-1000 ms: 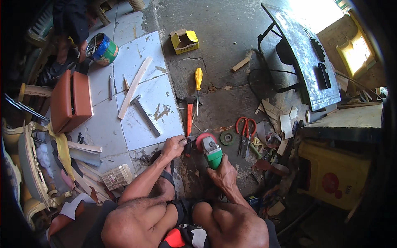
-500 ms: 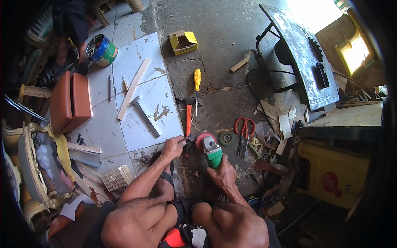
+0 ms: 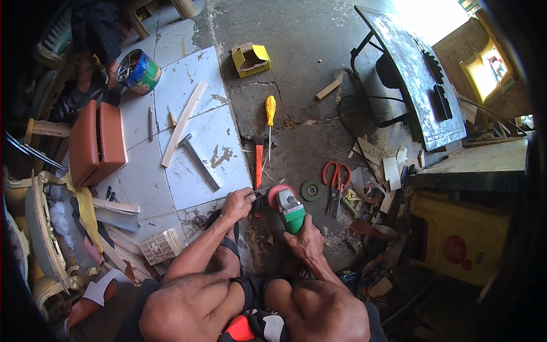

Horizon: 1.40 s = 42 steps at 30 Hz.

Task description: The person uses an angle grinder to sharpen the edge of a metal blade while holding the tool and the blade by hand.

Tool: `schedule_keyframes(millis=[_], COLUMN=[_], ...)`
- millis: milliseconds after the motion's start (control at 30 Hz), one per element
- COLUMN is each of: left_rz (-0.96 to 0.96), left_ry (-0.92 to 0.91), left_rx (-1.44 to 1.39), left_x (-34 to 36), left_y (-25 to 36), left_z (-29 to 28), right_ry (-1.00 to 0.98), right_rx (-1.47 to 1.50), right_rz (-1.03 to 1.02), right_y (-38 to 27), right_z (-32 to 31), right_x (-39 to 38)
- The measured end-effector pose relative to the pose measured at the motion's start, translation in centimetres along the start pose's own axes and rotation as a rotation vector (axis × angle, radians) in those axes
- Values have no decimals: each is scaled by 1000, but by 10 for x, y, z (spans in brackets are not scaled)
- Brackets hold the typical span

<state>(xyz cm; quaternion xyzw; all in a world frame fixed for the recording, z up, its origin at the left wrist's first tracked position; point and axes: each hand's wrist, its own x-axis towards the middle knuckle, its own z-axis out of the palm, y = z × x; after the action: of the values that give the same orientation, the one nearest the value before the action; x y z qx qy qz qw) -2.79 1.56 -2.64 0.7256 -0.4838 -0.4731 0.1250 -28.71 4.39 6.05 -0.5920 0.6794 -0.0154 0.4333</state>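
Observation:
My right hand (image 3: pixel 307 242) is wrapped round the green body of an angle grinder (image 3: pixel 293 215), whose red disc (image 3: pixel 277 196) points forward and left. Pinched in the fingers of my left hand (image 3: pixel 238 205) is a thin metal piece (image 3: pixel 263 191). It reaches along the disc's left side, and its far tip shows past the disc's upper edge. Whether the two touch, I cannot tell. Just ahead lies a hammer (image 3: pixel 259 162) with an orange handle, next to a yellow-handled screwdriver (image 3: pixel 270 117). Right of the disc are a loose dark grinding disc (image 3: pixel 311 190) and red-handled scissors (image 3: pixel 336 185).
A straight metal bar (image 3: pixel 199 164) and a curved wooden strip (image 3: pixel 185 122) lie on pale tiles at left. Farther off stand an open yellow box (image 3: pixel 250 60), a paint bucket (image 3: pixel 139 72) beside another person's hand, and a saw table (image 3: pixel 419 85). Wood scraps (image 3: pixel 373 154) litter the right side.
Orange sparks beside the disc have gone. The far tip of the thin metal piece now shows above the disc. The grinder has shifted very slightly to the left.

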Motion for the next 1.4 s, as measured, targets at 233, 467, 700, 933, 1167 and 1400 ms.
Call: schedule_keyframes(millis=[233,467,700,933,1167,1400], left_rz=[8,-69,-65,-48,-53,-88], left_ry=[2,-74,-86,-90,-76,-81], left_rx=[12,-37,-61,-77,-64,-69], left_x=[1,2,2,3,2,3], left_y=[1,6,4,4,1,2], left_z=[-1,-6,-6,-7,-6,-5], right_ry=[-11,-29,-60,-48,-37,10], right_rx=[76,9,-27,22,68,65], right_rz=[25,-23,-25,-32,52,-54], right_y=[-2,1,1,1,-2,-3], right_z=[-4,2,6,5,-1,-5], right_x=[16,-3,-5,-1,14,4])
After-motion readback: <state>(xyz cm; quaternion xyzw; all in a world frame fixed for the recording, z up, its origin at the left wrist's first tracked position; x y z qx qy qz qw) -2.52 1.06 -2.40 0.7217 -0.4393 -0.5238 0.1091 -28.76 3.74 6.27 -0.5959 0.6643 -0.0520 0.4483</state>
